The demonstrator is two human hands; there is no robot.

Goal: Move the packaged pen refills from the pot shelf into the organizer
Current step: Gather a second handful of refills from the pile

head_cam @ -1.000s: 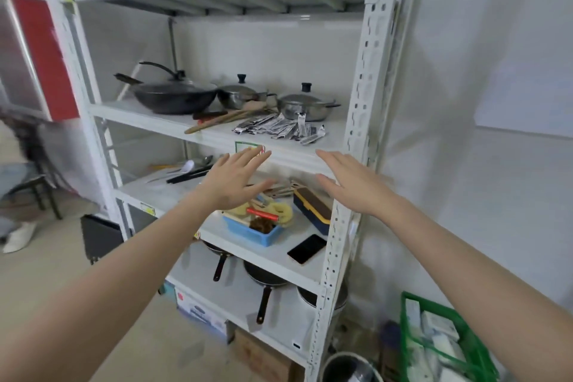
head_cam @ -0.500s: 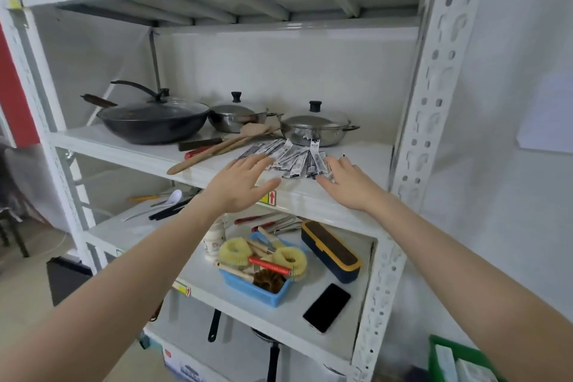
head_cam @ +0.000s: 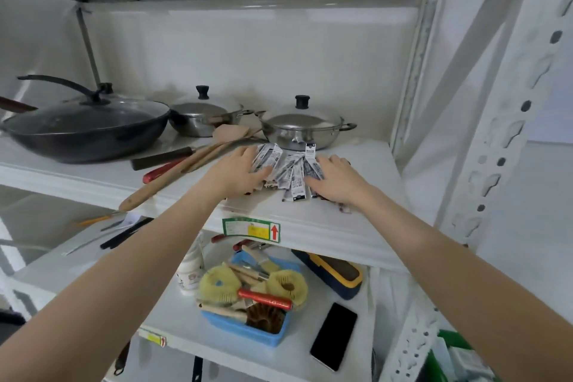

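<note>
Several packaged pen refills [head_cam: 291, 172], black-and-white printed sleeves, lie fanned in a pile near the front of the white pot shelf [head_cam: 313, 226], in front of a lidded steel pot [head_cam: 302, 130]. My left hand [head_cam: 237, 172] lies on the pile's left side, its fingers over the outer packets. On the right side rests my right hand [head_cam: 336, 181], fingers flat on the packets there. The two hands flank the pile. One shelf below stand a blue plastic tray [head_cam: 248, 332] holding brushes and sponges and a navy-and-yellow case [head_cam: 339, 273].
A black lidded wok [head_cam: 83, 127] and a second steel pot [head_cam: 201, 116] stand at the back left. Wooden spatulas [head_cam: 186, 170] and a red-handled tool [head_cam: 161, 172] lie left of the pile. A phone [head_cam: 335, 335] and a white bottle [head_cam: 190, 267] sit on the lower shelf. The shelf post [head_cam: 496, 149] rises at right.
The view has closed in on the pot shelf. Both hands have moved forward from the shelf's front edge onto the two sides of the refill pile.
</note>
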